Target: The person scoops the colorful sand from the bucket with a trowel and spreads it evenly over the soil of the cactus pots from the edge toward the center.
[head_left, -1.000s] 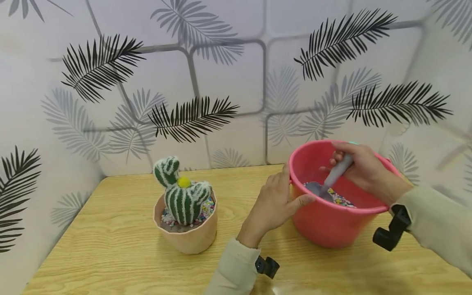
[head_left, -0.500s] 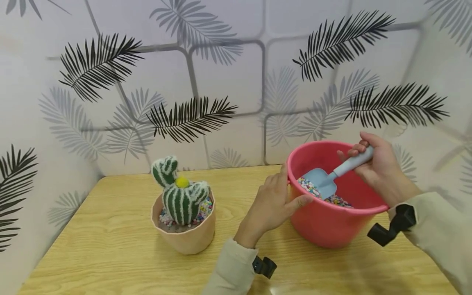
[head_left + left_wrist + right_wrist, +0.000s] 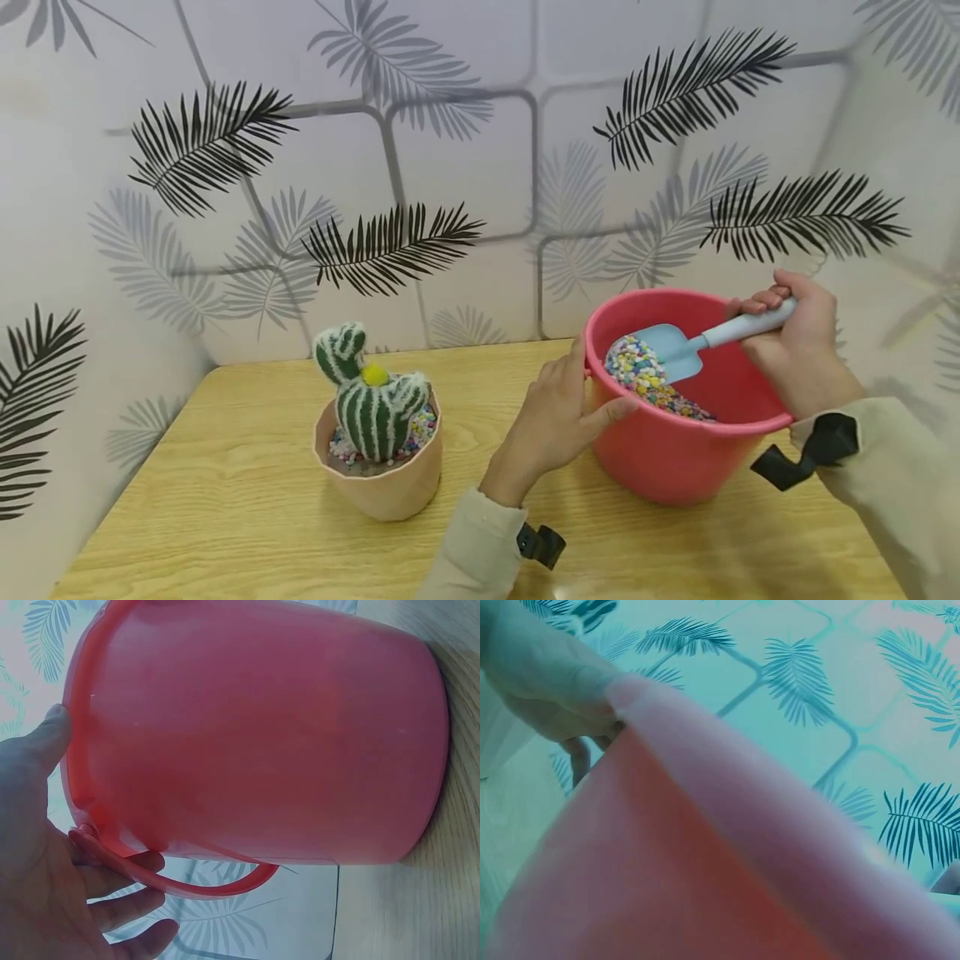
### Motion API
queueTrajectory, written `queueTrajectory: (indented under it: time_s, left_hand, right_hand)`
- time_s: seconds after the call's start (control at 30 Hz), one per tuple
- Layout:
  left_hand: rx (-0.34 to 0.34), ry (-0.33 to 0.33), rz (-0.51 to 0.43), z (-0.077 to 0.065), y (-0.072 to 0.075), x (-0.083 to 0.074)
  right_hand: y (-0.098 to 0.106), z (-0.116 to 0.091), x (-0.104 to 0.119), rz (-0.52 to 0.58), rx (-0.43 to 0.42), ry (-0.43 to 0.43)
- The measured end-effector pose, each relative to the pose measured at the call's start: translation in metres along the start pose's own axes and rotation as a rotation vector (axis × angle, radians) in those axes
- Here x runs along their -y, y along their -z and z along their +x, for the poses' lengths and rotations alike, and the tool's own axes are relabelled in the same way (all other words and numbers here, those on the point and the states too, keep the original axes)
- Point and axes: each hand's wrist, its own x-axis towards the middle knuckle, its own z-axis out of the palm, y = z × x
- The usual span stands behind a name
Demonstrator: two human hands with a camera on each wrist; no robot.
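A red plastic bucket point(image 3: 660, 458) stands on the table with small multicoloured pebbles point(image 3: 645, 375) inside. My right hand point(image 3: 798, 342) grips the pale handle of a light blue trowel point(image 3: 675, 348), whose blade is inside the bucket, with pebbles heaped at its tip. My left hand point(image 3: 551, 417) rests against the bucket's left side, thumb at the rim. In the left wrist view its fingers point(image 3: 135, 909) spread loosely beside the bucket's red carrying handle point(image 3: 214, 889). The right wrist view shows mostly the bucket wall point(image 3: 652, 855), with the trowel hidden.
A knitted cactus point(image 3: 375, 417) with a yellow ball sits in a peach pot point(image 3: 386, 492) on the left of the wooden table point(image 3: 225, 500); similar pebbles partly cover its base. Behind the table rises a leaf-patterned wall point(image 3: 465, 183).
My right hand has moved up and to the right, tilting the trowel flatter; its blade has come up from deep in the bucket with pebbles on it. The left hand stays against the bucket.
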Motion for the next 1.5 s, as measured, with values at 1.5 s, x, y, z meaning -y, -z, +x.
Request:
queueTrajectory:
  time_s: [1.5]
  left_hand:
    - [0.010,0.010,-0.016,-0.0007,-0.0028,0.0018]
  right_hand:
    - [0.0012,-0.0030,-0.0003,-0.060,-0.020,0.053]
